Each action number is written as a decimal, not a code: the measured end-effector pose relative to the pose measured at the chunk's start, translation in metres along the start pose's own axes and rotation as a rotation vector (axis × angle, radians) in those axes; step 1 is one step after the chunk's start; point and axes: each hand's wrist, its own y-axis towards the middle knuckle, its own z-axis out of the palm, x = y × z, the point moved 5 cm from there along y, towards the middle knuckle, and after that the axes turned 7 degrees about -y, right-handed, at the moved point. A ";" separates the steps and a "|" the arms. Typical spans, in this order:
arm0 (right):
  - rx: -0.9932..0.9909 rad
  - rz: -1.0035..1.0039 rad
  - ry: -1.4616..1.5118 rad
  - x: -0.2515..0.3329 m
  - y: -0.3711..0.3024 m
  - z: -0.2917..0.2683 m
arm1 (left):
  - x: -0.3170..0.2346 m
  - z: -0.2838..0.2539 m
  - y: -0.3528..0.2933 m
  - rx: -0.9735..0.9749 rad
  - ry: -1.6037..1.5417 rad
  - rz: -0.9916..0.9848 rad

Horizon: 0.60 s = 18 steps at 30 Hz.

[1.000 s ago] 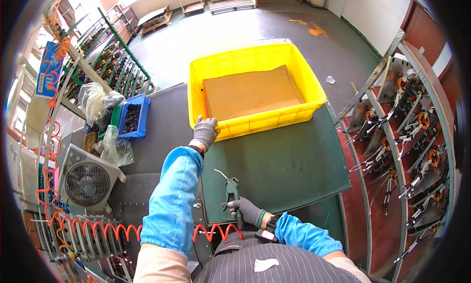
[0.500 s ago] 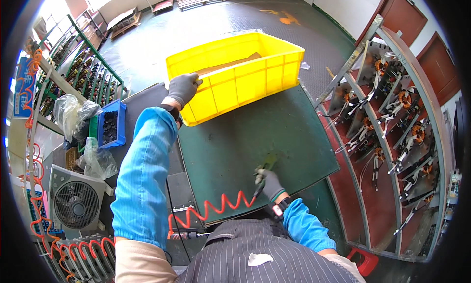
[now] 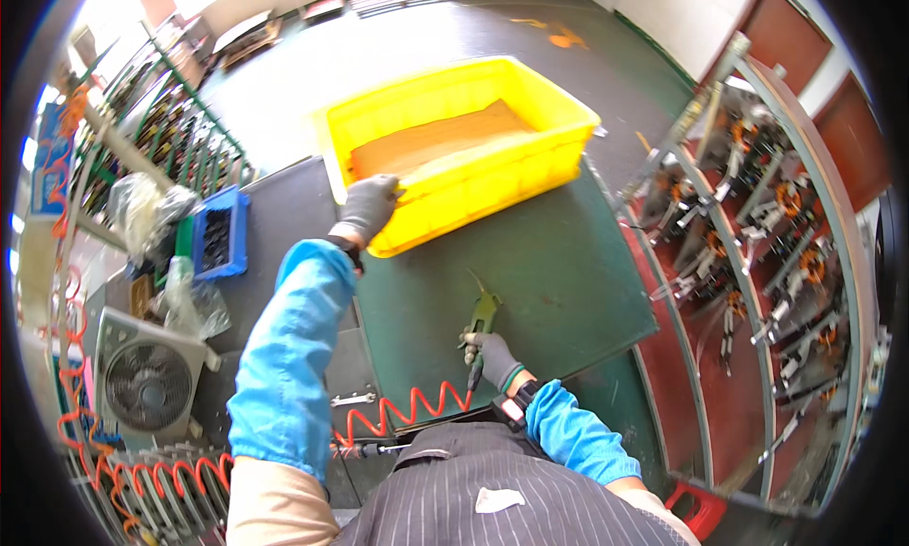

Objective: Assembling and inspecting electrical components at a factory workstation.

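Observation:
A large yellow plastic bin (image 3: pixel 478 197) stands at the far side of the green tabletop (image 3: pixel 559 271), a brown cardboard sheet (image 3: pixel 440 141) lying inside it. My left hand (image 3: pixel 371 208), in a grey glove, is closed on the bin's near left rim. Nearer to me, over the tabletop, my right hand (image 3: pixel 494 358) grips a green air blow gun (image 3: pixel 484 311). Its thin nozzle points away from me toward the bin. From the gun's lower end a red coiled hose (image 3: pixel 402 409) runs off to the left.
At the left are a grey box fan (image 3: pixel 147 380), a blue crate (image 3: pixel 221 233) of dark parts and clear plastic bags (image 3: pixel 189 300). A metal rack (image 3: pixel 748 309) with wired coil parts stands close on the right. A screwdriver-like tool (image 3: pixel 369 449) lies by the near edge.
More of the bin's inside and its cardboard shows now. My left hand sits slightly lower and farther right. My right hand has moved left, with the blow gun's nozzle now pointing away.

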 end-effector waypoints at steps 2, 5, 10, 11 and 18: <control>0.066 0.068 -0.085 -0.022 -0.006 0.029 | 0.000 0.014 -0.018 -0.026 -0.040 0.035; 0.173 0.187 -0.252 -0.047 -0.006 0.051 | -0.012 0.030 -0.057 0.010 -0.055 0.029; 0.486 0.265 -0.168 -0.045 -0.044 0.103 | -0.012 0.034 -0.128 0.143 -0.106 -0.018; 0.568 0.344 -0.068 -0.050 -0.048 0.110 | -0.012 0.030 -0.134 0.190 -0.121 -0.037; 0.721 0.503 -0.340 -0.075 -0.096 0.174 | -0.032 -0.065 -0.226 -0.127 -0.284 -0.424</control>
